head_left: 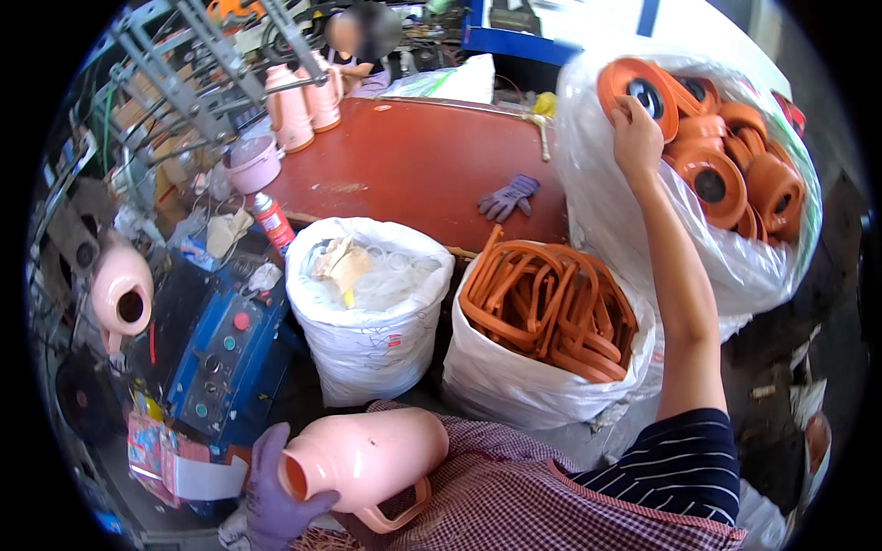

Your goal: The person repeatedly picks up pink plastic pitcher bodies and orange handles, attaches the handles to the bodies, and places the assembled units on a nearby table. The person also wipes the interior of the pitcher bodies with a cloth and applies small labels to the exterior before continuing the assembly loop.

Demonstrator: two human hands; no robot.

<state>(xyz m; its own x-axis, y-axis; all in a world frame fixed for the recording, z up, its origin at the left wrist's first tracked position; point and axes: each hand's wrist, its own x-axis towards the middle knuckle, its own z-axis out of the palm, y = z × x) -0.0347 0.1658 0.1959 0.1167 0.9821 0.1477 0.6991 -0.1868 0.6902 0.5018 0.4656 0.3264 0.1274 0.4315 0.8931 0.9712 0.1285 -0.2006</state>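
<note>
A pink thermos flask shell (377,459) lies sideways across my lap, its open neck to the left and its handle (404,510) underneath. My left hand (271,500), in a purple glove, grips it around the neck. Stretched out to the far right, my bare right hand (638,142) pinches the rim of a round orange plastic part (613,84) with a dark centre. That part is at the top of a clear plastic bag (597,197) filled with similar orange parts (715,188).
A white sack of orange handles (551,312) and another sack (367,354) of clear pieces stand before a red table (404,165). On it are a purple glove (508,196) and two pink thermoses (290,110). A blue control box (230,358) and a machine-mounted thermos shell (122,285) are left. A person (354,69) sits beyond.
</note>
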